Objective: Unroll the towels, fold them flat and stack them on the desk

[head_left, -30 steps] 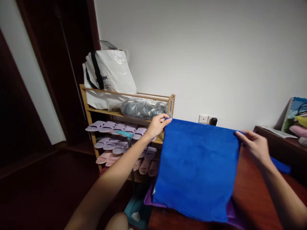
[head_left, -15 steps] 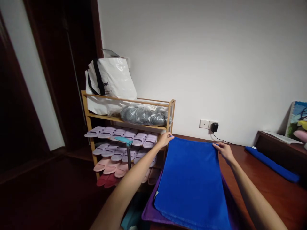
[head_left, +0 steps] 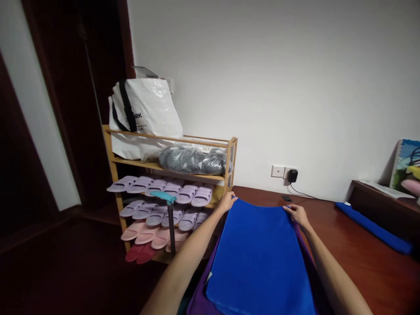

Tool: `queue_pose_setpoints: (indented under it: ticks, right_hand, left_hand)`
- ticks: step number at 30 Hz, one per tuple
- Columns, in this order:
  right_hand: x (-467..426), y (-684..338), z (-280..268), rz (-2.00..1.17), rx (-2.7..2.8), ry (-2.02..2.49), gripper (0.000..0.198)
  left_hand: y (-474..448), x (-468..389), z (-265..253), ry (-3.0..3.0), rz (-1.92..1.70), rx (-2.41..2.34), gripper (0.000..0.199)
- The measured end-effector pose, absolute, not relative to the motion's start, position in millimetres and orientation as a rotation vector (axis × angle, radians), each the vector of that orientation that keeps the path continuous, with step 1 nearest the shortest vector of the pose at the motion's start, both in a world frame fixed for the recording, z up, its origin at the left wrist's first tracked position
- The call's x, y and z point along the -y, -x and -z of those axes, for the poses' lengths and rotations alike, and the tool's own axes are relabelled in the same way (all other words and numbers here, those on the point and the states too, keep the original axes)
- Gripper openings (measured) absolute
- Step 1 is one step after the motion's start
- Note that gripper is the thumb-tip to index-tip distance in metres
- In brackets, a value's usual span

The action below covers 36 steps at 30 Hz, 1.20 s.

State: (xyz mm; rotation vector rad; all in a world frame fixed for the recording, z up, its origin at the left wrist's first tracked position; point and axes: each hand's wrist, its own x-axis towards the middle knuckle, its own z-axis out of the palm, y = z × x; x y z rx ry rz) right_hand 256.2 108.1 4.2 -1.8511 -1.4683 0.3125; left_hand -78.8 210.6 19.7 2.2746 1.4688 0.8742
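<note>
- The blue towel (head_left: pixel 259 253) lies flat in the lower middle of the frame, spread over a purple cloth (head_left: pixel 200 297) whose edge shows at its lower left, both on the dark red-brown counter (head_left: pixel 354 249).
- The left hand (head_left: pixel 227 202) is at the towel's far left corner, fingers pinched on that corner.
- The right hand (head_left: pixel 297 214) is at the far right corner, fingers closed on the towel's edge there.
- Both forearms run up from the bottom of the frame along the towel's two sides.
- A second blue cloth (head_left: pixel 374 227), rolled or folded long, lies on the counter at the right of the frame, well apart from the hands.
- Left of centre stands a wooden shoe rack (head_left: pixel 229 153) with rows of lilac and pink slippers (head_left: pixel 164 201); a white bag (head_left: pixel 144 113) and a grey bundle in plastic (head_left: pixel 193 159) sit on its top shelf.
- A wall socket with a black plug (head_left: pixel 292 175) shows on the white wall, just above the counter's far edge.
</note>
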Motion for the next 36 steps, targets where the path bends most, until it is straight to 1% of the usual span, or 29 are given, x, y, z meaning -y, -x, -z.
queue_pose_setpoints:
  ticks: [3, 5, 8, 12, 16, 19, 22, 24, 25, 29, 32, 36]
  right_hand:
    - [-106, -243, 0, -0.188, 1.520, 1.946, 0.039]
    - [-103, -228, 7, -0.127, 1.619, 1.950, 0.045]
    - [-95, -205, 25, -0.148, 1.844, 1.910, 0.057]
    - [-89, -194, 41, -0.202, 1.960, 1.976, 0.066]
    - [-82, -190, 31, -0.178, 1.984, 2.015, 0.068]
    - [-55, -176, 18, -0.157, 2.007, 1.997, 0.070]
    - [-2, -159, 14, -0.252, 2.146, 1.896, 0.066]
    - [35, -150, 16, -0.378, 2.325, 1.734, 0.062]
    - [51, -147, 17, -0.392, 2.376, 1.690, 0.062]
    - [83, -144, 13, -0.316, 2.360, 1.738, 0.061]
    - [91, -146, 9, -0.296, 2.391, 1.754, 0.062]
    - [105, -151, 17, -0.270, 2.427, 1.750, 0.060]
  left_hand:
    - [71, -194, -18, -2.379, -0.823, -1.477, 0.034]
    - [64, -180, -12, -2.489, -0.757, -1.400, 0.040]
    - [55, -162, 5, -2.627, -0.571, -1.252, 0.051]
    - [52, -154, 23, -2.647, -0.347, -1.254, 0.061]
    - [53, -145, 13, -2.666, -0.305, -1.269, 0.062]
    - [61, -115, -1, -2.726, -0.331, -1.191, 0.061]
    - [85, -66, -7, -2.813, -0.272, -0.952, 0.062]
    - [104, -36, -6, -2.850, -0.149, -0.673, 0.066]
    - [112, -24, -5, -2.852, -0.139, -0.620, 0.066]
    - [128, 1, -7, -2.835, -0.209, -0.686, 0.058]
    - [130, 9, -11, -2.832, -0.204, -0.714, 0.060]
    - [138, 21, -10, -2.848, -0.190, -0.702, 0.060]
